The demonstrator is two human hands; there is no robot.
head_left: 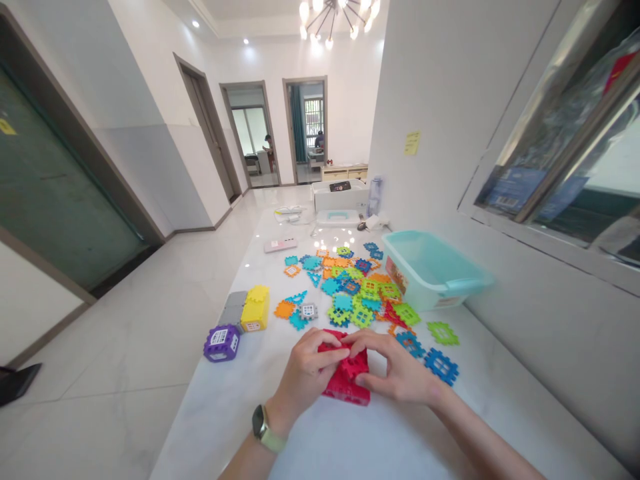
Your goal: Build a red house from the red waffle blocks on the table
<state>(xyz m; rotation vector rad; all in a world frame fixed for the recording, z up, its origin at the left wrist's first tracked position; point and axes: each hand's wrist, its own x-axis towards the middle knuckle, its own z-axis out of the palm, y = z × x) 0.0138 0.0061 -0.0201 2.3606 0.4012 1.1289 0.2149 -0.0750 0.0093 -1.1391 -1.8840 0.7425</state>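
Note:
Both of my hands grip a red cube point(347, 381) built of interlocking plastic tiles, resting on the white marble counter point(350, 440). My left hand point(306, 372), with a watch on its wrist, closes round the cube's left side and top. My right hand point(395, 368) pinches its top right edge. Just beyond lies a heap of loose tiles point(357, 287) in green, blue, orange and red. Two blue tiles point(441, 365) lie right of my right hand.
A purple cube point(221, 342), a yellow block point(255, 308) and a grey block point(235, 305) stand near the counter's left edge. A teal plastic bin point(435, 267) sits against the right wall. Farther back are a white box point(340, 195), a pink device point(280, 245) and a water bottle point(375, 195).

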